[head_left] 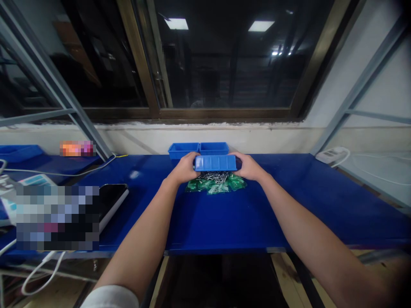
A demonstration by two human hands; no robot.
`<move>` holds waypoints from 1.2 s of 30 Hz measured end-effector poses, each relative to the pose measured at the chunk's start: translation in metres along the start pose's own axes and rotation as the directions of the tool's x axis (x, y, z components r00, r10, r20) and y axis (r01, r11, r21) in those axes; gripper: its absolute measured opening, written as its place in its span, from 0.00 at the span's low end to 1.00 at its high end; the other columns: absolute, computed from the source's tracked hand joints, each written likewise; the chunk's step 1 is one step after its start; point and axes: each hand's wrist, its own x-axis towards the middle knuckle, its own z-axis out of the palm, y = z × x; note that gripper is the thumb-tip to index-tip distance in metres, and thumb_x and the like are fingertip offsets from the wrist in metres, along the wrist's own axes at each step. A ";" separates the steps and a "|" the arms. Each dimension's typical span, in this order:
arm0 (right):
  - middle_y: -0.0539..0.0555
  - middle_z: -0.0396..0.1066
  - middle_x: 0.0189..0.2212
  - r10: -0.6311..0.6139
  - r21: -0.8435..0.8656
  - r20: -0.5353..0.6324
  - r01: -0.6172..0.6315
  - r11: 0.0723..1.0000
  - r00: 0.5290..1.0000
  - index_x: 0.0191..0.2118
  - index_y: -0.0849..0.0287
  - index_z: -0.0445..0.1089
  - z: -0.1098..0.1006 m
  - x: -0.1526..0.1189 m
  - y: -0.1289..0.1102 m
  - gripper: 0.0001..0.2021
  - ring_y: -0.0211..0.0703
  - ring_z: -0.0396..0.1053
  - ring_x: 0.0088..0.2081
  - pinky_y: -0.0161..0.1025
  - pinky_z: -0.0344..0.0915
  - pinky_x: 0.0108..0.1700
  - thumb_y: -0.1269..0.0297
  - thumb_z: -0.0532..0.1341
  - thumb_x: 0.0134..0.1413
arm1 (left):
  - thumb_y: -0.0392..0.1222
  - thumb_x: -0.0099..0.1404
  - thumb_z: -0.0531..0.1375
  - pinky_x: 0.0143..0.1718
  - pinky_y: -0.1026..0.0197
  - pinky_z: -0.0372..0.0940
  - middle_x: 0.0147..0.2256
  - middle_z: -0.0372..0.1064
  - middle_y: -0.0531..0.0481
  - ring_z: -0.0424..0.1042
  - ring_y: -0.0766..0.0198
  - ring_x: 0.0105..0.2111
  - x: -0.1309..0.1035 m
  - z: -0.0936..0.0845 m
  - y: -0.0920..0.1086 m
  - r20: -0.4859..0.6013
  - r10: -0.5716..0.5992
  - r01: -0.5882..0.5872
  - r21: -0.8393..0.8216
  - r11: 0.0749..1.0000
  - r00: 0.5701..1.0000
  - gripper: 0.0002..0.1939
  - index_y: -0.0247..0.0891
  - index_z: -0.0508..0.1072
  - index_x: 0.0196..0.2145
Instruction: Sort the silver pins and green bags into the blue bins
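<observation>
My left hand [185, 167] and my right hand [250, 166] grip the two ends of a small blue plastic bin [215, 163] between them. A ribbed face of the bin points toward me, and its inside is hidden. Directly below and partly behind its lower edge lies a pile of shiny metal screws [218, 177], heaped over small green plastic bags [215, 186] on the blue table. Whether the bin touches the pile I cannot tell. Two more blue bins, a left one [183, 149] and a right one [214, 148], stand side by side just beyond my hands.
The blue table [224, 222] reaches back to a wall under a dark window. At left are a dark device [112, 196], partly blurred out, cables and another blue bin [21, 152]. A white power strip [332, 155] lies at the back right. Grey metal posts stand on both sides.
</observation>
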 end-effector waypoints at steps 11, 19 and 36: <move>0.54 0.71 0.39 -0.041 -0.043 -0.079 0.038 0.998 0.996 0.48 0.60 0.66 0.002 0.000 -0.007 0.29 0.47 0.70 0.40 0.42 0.64 0.43 0.74 0.61 0.31 | 0.31 0.43 0.57 0.40 0.59 0.65 0.40 0.69 0.45 0.69 0.58 0.39 -0.001 -0.005 0.000 -0.042 -0.008 0.004 -0.084 0.996 0.999 0.26 0.33 0.67 0.44; 0.56 0.70 0.43 -0.030 0.059 -0.136 0.038 0.998 0.990 0.49 0.61 0.65 0.006 0.003 -0.002 0.30 0.48 0.68 0.44 0.42 0.63 0.48 0.75 0.62 0.32 | 0.30 0.45 0.58 0.45 0.57 0.65 0.49 0.65 0.42 0.69 0.56 0.43 0.000 0.001 -0.003 -0.064 -0.109 0.091 -0.236 0.967 0.992 0.33 0.33 0.63 0.52; 0.53 0.70 0.27 0.795 0.699 -0.456 -0.392 0.598 0.399 0.37 0.60 0.67 -0.037 -0.003 0.068 0.23 0.41 0.68 0.27 0.40 0.67 0.27 0.46 0.62 0.39 | 0.39 0.53 0.58 0.47 0.55 0.64 0.46 0.69 0.44 0.69 0.54 0.46 0.000 0.015 -0.036 -0.024 -0.488 0.475 -0.196 0.858 0.872 0.23 0.37 0.68 0.48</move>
